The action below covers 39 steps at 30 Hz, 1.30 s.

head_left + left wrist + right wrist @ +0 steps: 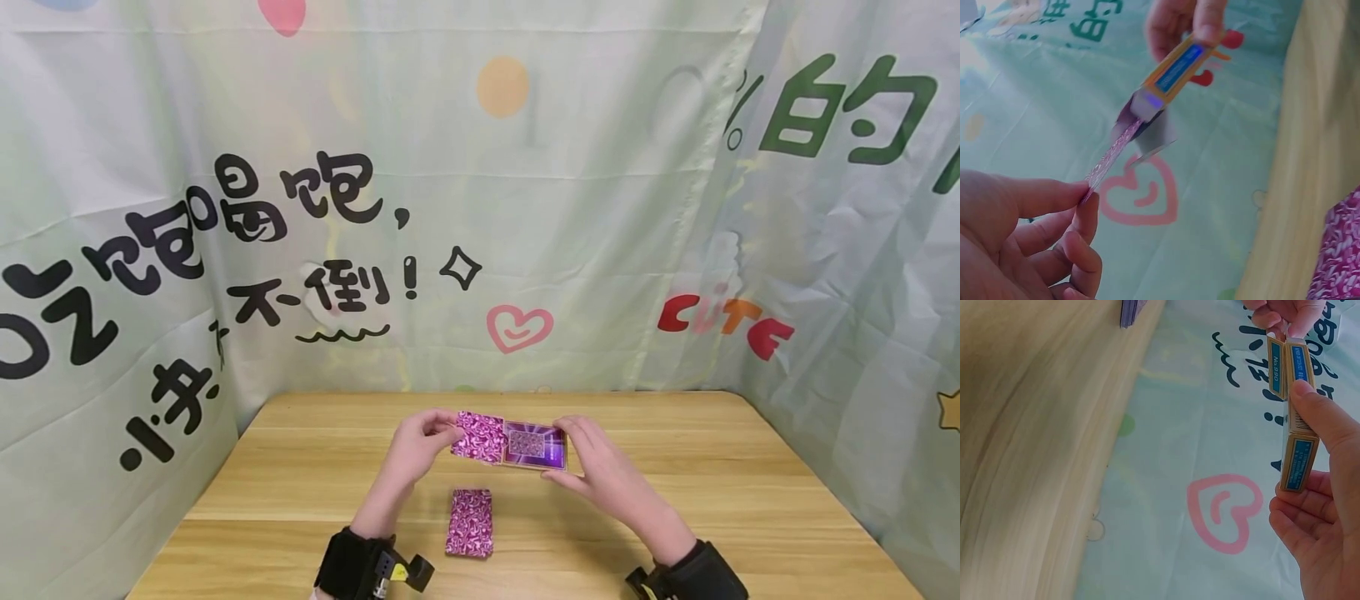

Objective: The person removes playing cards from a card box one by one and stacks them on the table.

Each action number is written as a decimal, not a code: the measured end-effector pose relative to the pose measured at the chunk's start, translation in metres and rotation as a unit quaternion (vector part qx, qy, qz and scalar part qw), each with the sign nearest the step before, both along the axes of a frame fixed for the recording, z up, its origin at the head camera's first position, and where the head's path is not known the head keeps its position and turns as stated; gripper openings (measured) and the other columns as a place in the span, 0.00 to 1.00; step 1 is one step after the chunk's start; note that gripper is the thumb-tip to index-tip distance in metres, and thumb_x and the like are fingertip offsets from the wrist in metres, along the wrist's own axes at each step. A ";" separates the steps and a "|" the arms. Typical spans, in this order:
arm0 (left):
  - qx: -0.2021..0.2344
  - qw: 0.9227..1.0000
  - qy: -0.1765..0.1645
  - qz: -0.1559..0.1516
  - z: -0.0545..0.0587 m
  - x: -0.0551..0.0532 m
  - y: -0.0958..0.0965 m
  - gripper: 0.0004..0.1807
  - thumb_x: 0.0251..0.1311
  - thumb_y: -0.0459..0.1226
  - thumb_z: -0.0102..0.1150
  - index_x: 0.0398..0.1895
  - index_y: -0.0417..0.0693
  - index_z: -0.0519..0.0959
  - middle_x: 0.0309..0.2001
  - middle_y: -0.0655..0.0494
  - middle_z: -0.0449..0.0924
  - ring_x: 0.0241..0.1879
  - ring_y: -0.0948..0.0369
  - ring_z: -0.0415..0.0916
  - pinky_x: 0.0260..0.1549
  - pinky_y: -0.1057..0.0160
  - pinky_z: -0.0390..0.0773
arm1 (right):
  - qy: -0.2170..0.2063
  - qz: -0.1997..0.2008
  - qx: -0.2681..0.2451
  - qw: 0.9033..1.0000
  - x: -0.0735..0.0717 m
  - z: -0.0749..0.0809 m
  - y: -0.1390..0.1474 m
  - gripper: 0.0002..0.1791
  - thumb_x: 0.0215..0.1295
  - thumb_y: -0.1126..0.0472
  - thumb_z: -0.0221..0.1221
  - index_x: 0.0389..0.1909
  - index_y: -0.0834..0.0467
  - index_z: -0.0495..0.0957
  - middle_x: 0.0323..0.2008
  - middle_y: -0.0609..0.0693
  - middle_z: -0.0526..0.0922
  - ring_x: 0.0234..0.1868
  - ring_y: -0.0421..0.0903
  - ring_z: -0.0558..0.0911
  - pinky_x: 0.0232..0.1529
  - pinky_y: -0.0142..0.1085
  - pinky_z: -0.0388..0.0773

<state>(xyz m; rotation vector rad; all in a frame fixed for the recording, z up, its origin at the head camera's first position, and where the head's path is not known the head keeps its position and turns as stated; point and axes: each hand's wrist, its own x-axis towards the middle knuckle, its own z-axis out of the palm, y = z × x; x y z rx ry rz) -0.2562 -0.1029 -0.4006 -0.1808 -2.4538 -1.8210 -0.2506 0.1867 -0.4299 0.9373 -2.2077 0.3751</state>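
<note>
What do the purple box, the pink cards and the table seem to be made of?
Box: likely thin cardboard with a printed, perhaps slightly glossy finish; it has crisp creases and a folding end flap. Cards: probably smooth coated paper, though plastic is possible; from the side they look thin and flat. Table: wood or imitation wood laminate, apparently smooth, with streaky grain.
</note>
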 end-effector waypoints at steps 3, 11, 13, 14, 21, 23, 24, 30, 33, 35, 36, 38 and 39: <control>0.017 1.000 0.006 0.019 0.004 -0.001 -0.006 0.13 0.61 0.36 0.62 0.47 0.40 0.82 0.34 0.51 0.80 0.35 0.61 0.73 0.35 0.64 0.73 | 0.001 -0.002 -0.002 1.000 0.000 0.000 0.002 0.40 0.54 0.38 0.65 0.56 0.66 0.72 0.50 0.57 0.78 0.52 0.50 0.78 0.51 0.43 0.81; 0.048 0.998 -0.022 0.032 0.006 -0.005 -0.018 0.13 0.64 0.36 0.58 0.49 0.42 0.83 0.43 0.49 0.82 0.40 0.60 0.75 0.44 0.62 0.74 | 0.004 -0.007 -0.005 1.000 0.000 0.002 0.003 0.40 0.53 0.38 0.66 0.56 0.65 0.72 0.49 0.56 0.78 0.51 0.50 0.78 0.50 0.42 0.81; 0.028 0.999 -0.038 0.010 0.002 -0.006 -0.019 0.12 0.64 0.37 0.59 0.48 0.43 0.83 0.44 0.50 0.83 0.41 0.60 0.76 0.47 0.60 0.74 | 0.001 -0.009 -0.006 1.000 0.000 0.002 0.003 0.40 0.52 0.39 0.67 0.56 0.65 0.72 0.49 0.56 0.78 0.51 0.50 0.78 0.50 0.42 0.81; 0.011 0.999 -0.045 -0.005 0.000 -0.007 -0.020 0.12 0.64 0.37 0.59 0.47 0.43 0.83 0.43 0.51 0.84 0.41 0.61 0.77 0.47 0.59 0.74 | 0.000 -0.009 -0.005 1.000 0.000 0.002 0.003 0.40 0.52 0.39 0.67 0.56 0.64 0.72 0.49 0.56 0.78 0.51 0.50 0.78 0.50 0.42 0.81; -0.075 0.991 -0.059 -0.094 -0.032 -0.015 -0.011 0.09 0.59 0.36 0.63 0.37 0.39 0.83 0.36 0.50 0.83 0.37 0.60 0.76 0.41 0.58 0.76 | 0.006 -0.008 -0.003 1.000 0.000 0.001 0.004 0.40 0.55 0.36 0.63 0.56 0.65 0.72 0.49 0.56 0.79 0.51 0.50 0.79 0.50 0.43 0.81; -0.093 0.989 -0.065 -0.098 -0.043 -0.017 -0.006 0.07 0.57 0.35 0.65 0.35 0.39 0.83 0.34 0.51 0.82 0.35 0.60 0.75 0.38 0.60 0.75 | 0.009 -0.009 -0.003 1.000 -0.001 0.000 0.004 0.40 0.55 0.35 0.62 0.56 0.65 0.72 0.49 0.57 0.79 0.51 0.50 0.79 0.50 0.43 0.81; -0.103 0.988 -0.067 -0.099 -0.048 -0.017 -0.003 0.07 0.56 0.35 0.65 0.33 0.39 0.83 0.34 0.51 0.82 0.35 0.60 0.75 0.37 0.61 0.74 | 0.009 -0.009 -0.002 1.000 -0.001 0.000 0.004 0.40 0.55 0.35 0.62 0.56 0.65 0.72 0.49 0.57 0.79 0.51 0.51 0.79 0.50 0.43 0.81; -0.133 0.984 -0.088 -0.083 -0.072 -0.016 0.009 0.06 0.50 0.33 0.68 0.27 0.41 0.80 0.28 0.53 0.76 0.28 0.58 0.70 0.27 0.63 0.69 | 0.008 -0.008 -0.001 1.000 -0.001 -0.001 0.003 0.40 0.58 0.34 0.60 0.56 0.65 0.72 0.49 0.56 0.79 0.51 0.50 0.78 0.50 0.43 0.81; -0.144 0.983 -0.083 -0.073 -0.080 -0.015 0.012 0.08 0.49 0.32 0.69 0.24 0.41 0.77 0.25 0.54 0.74 0.26 0.59 0.69 0.25 0.63 0.69 | 0.007 -0.006 -0.001 1.000 -0.001 -0.002 0.003 0.40 0.58 0.34 0.59 0.56 0.64 0.72 0.49 0.56 0.78 0.51 0.49 0.78 0.49 0.42 0.81; -0.156 0.982 -0.075 -0.069 -0.083 -0.014 0.012 0.09 0.48 0.31 0.70 0.23 0.42 0.76 0.24 0.55 0.73 0.25 0.59 0.68 0.24 0.64 0.69 | 0.007 -0.005 -0.001 1.000 -0.002 -0.002 0.003 0.40 0.58 0.34 0.59 0.56 0.64 0.72 0.49 0.55 0.78 0.51 0.49 0.78 0.49 0.42 0.81; -0.161 0.982 -0.072 -0.067 -0.084 -0.014 0.013 0.10 0.47 0.31 0.70 0.23 0.42 0.76 0.24 0.55 0.73 0.25 0.59 0.68 0.24 0.63 0.68 | 0.007 -0.005 -0.002 1.000 -0.002 -0.002 0.003 0.40 0.58 0.34 0.59 0.56 0.64 0.72 0.49 0.55 0.78 0.51 0.49 0.78 0.49 0.42 0.81; -0.166 0.982 -0.067 -0.064 -0.084 -0.014 0.013 0.11 0.47 0.32 0.71 0.24 0.42 0.75 0.24 0.54 0.72 0.24 0.59 0.68 0.24 0.63 0.69 | 0.008 -0.005 -0.003 1.000 -0.002 -0.002 0.003 0.40 0.59 0.33 0.57 0.56 0.64 0.72 0.49 0.56 0.79 0.51 0.49 0.78 0.49 0.43 0.81; -0.167 0.982 -0.069 -0.060 -0.082 -0.014 0.013 0.11 0.48 0.33 0.71 0.24 0.43 0.75 0.24 0.54 0.72 0.24 0.59 0.68 0.23 0.63 0.68 | 0.008 -0.005 -0.003 1.000 -0.002 -0.002 0.003 0.40 0.59 0.33 0.57 0.56 0.64 0.72 0.49 0.56 0.79 0.51 0.49 0.78 0.50 0.43 0.81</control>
